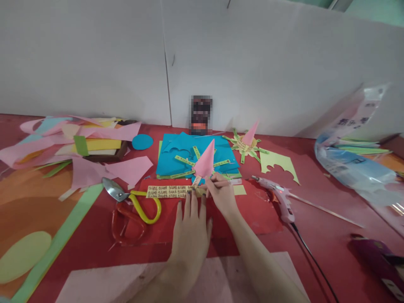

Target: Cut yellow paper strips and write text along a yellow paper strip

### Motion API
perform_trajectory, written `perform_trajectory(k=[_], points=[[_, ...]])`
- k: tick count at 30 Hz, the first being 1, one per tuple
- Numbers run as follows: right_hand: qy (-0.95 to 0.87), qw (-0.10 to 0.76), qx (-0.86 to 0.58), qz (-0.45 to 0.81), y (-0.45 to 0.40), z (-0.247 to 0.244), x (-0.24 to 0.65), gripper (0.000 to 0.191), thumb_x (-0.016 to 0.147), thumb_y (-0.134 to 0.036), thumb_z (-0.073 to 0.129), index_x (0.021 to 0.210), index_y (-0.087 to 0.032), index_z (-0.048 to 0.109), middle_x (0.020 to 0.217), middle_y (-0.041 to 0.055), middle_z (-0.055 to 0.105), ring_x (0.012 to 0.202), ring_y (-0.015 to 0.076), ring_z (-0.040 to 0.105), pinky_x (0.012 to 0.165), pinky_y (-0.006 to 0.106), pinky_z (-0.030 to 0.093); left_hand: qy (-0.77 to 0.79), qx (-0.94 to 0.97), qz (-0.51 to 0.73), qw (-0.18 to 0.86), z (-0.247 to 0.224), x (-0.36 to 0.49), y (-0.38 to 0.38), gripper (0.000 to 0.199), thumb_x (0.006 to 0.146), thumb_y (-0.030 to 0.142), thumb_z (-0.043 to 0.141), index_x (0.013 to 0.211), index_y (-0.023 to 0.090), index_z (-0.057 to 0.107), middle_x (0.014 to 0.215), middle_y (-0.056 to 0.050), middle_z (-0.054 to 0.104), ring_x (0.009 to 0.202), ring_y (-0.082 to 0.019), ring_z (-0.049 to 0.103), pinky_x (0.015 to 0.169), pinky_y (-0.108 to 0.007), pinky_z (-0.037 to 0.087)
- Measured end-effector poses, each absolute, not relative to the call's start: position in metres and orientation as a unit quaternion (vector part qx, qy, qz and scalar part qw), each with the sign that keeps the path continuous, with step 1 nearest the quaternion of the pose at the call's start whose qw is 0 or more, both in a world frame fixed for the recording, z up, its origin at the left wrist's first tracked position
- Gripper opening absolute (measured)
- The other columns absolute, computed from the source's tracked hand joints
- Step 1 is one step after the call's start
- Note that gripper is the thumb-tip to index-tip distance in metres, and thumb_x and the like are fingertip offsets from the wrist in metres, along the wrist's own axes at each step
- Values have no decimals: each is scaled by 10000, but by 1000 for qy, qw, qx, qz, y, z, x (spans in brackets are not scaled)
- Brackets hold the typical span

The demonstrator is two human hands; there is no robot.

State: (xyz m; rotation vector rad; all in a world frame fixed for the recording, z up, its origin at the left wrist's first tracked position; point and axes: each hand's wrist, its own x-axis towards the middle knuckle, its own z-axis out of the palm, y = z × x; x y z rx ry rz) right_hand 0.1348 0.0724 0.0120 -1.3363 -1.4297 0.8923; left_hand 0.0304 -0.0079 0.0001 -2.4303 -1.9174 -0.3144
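My left hand (pixel 191 221) lies flat with its fingers spread, the fingertips on the lower edge of a cream paper strip (pixel 168 192) covered in dark handwriting. Closed in a pinch, my right hand (pixel 220 193) is at the strip's right end; what its fingers hold is too small to make out. Just beyond the hands stands a pink paper cone (pixel 205 160), with green written strips (pixel 221 163) radiating around it over blue sheets (pixel 170 158). Red paper (pixel 252 212) lies beneath the hands.
Yellow-and-red-handled scissors (pixel 116 191) lie left, near paper scraps (pixel 109 168). A glue gun (pixel 280 198) with a cord and a thin stick lie right. Behind are a second cone piece (pixel 249 141) and a phone (pixel 200 115); a plastic bag (pixel 350 155) is far right.
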Motion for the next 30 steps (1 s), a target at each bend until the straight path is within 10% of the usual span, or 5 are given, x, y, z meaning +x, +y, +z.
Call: perform_trajectory(k=[30], points=[[-579,472,-546,379,73,8,135,303,817,-385,515,580,-232,406,405,-41,523,451,142,577,487,223,426,-620,-780,-89,6,1,31,-7,464,897,284,366,1321,135,480,1390,-160,461,1289,-316,411,1019,-514,380]])
